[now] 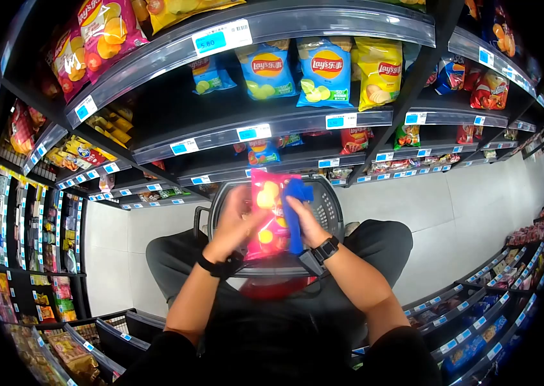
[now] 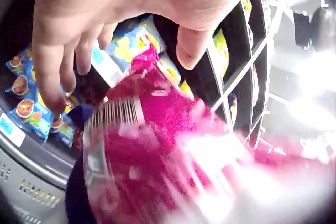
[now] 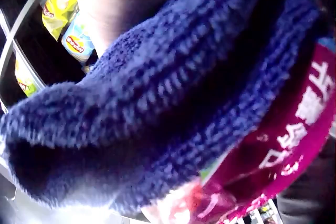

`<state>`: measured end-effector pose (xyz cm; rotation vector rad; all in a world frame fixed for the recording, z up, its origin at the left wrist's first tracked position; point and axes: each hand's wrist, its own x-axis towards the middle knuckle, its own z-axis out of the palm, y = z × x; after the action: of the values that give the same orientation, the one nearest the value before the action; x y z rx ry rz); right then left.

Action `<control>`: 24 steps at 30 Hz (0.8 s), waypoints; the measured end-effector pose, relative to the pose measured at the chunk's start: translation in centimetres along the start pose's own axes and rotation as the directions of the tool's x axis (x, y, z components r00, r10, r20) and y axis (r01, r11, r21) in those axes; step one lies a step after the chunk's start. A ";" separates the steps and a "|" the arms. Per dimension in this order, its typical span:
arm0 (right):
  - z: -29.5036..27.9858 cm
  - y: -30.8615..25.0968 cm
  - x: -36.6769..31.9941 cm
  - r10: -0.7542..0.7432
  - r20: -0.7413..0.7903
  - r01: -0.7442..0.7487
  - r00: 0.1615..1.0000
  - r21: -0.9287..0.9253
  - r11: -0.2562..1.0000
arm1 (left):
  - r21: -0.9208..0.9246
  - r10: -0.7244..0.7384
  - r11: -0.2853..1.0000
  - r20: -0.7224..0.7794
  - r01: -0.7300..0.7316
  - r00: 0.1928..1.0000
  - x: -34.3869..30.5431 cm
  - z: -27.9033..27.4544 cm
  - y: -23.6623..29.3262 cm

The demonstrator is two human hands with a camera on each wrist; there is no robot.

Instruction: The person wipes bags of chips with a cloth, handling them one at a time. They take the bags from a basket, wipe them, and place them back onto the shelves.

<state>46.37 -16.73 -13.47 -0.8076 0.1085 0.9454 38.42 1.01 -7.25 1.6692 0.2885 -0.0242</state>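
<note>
A pink Lay's chip bag point(image 1: 264, 225) is upright in front of my body, over the grey basket. My left hand point(image 1: 232, 222), blurred, is at the bag's left side. In the left wrist view its fingers point(image 2: 48, 71) are spread above the bag's crimped top, with a gap between them and the bag. My right hand point(image 1: 308, 226) grips a blue knitted cloth point(image 1: 293, 219) along the bag's right side. Close up in the right wrist view, the ribbed cloth point(image 3: 157, 87) hangs in a fold and overlaps the pink bag point(image 3: 273, 155); most of my right fingers are hidden.
The grey perforated basket point(image 1: 331, 215) stands between my knees, close to the shelf front. Ahead, shelves hold blue chip bags point(image 1: 325, 71) and a yellow one point(image 1: 379, 74) behind price-tag rails point(image 1: 256, 132). More shelving curves round both sides; pale floor tiles point(image 1: 471, 193) lie to the right.
</note>
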 end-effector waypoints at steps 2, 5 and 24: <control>-2.4 2.2 2.2 -0.075 -0.004 0.073 0.997 -0.142 0.987 | 0.016 0.039 0.999 0.001 -0.039 0.999 -1.1 2.5 -2.5; -0.7 3.1 1.1 -0.210 -0.071 0.197 0.975 -0.153 0.968 | 0.205 0.044 0.979 -0.146 -0.013 0.988 -2.5 3.9 -4.3; -0.1 4.1 0.5 -0.061 0.158 0.119 0.985 -0.392 0.912 | -0.130 0.056 0.988 -0.234 -0.088 0.971 -1.6 1.2 -2.6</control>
<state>43.58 -15.15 -16.05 -1.1091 -0.2556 0.9473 36.48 -0.19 -9.66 1.5428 0.3953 0.2409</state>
